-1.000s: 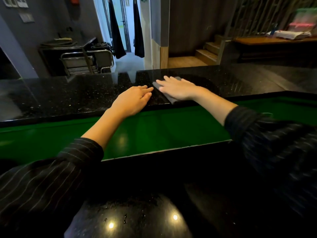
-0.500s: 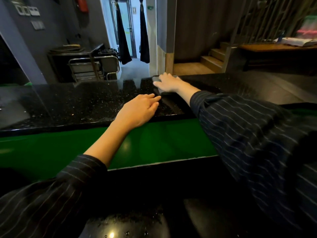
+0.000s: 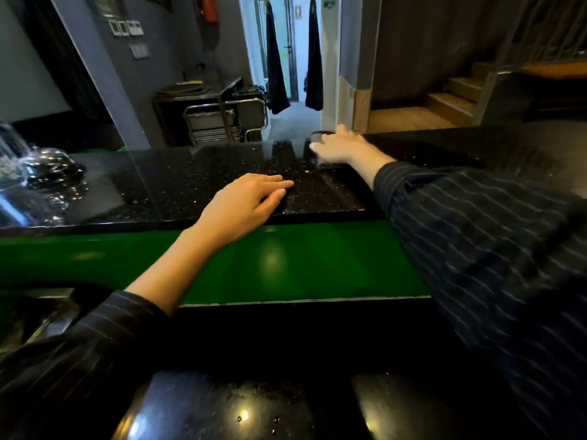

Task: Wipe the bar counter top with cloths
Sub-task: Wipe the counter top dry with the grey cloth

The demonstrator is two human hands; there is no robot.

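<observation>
Right hand (image 3: 338,147) flat, pressing a dark folded cloth (image 3: 318,135) at the black speckled stone counter (image 3: 190,182) far edge; left hand (image 3: 244,206) open, empty, bracing. Keep pressure even.

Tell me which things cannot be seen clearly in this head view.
- Cloth: mostly hidden under the right hand at the counter top's far edge.
- Right hand's fingers: motion-blurred.
- Glassware on the left: blurred, cut by the frame edge.
- Left hand: palm hidden; contact unclear.
</observation>
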